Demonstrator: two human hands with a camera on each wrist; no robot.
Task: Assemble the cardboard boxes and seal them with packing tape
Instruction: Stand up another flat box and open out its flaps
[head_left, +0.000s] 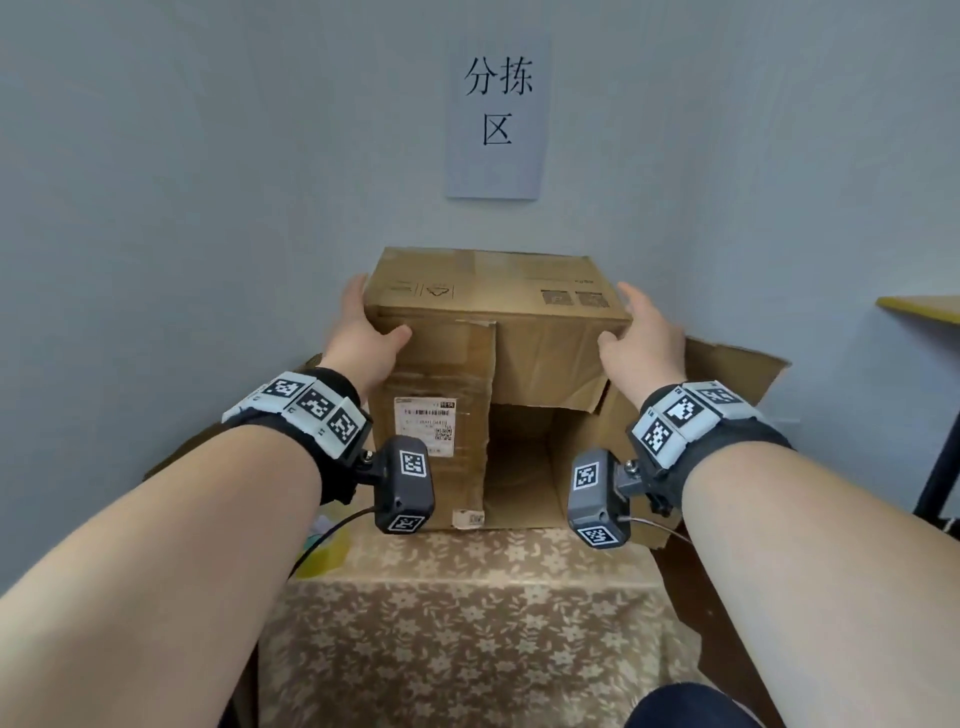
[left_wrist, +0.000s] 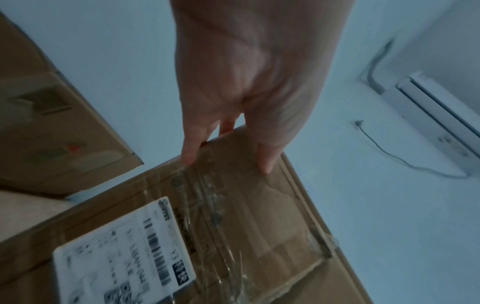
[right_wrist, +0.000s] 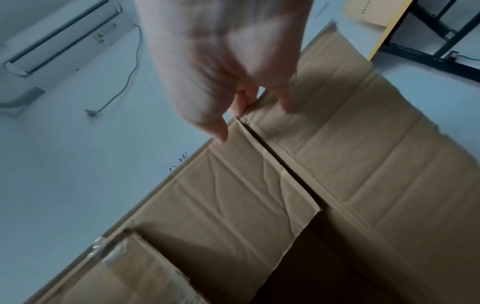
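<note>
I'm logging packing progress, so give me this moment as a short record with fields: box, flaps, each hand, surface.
box: cardboard box lying on its side, open end toward the person
flaps: near left flap, bearing a shipping label, folded across; right flap swung out; unsealed
left hand: left hand grips the box's upper left corner
right hand: right hand grips the upper right corner
surface: floral tablecloth

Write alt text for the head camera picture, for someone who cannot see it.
Two bare hands grip a cardboard box by its upper corners, left hand and right hand, on a table under a flower-patterned cloth. The near face has a flap with a shipping label beside a dark opening. A paper sign hangs on the wall behind.
</note>
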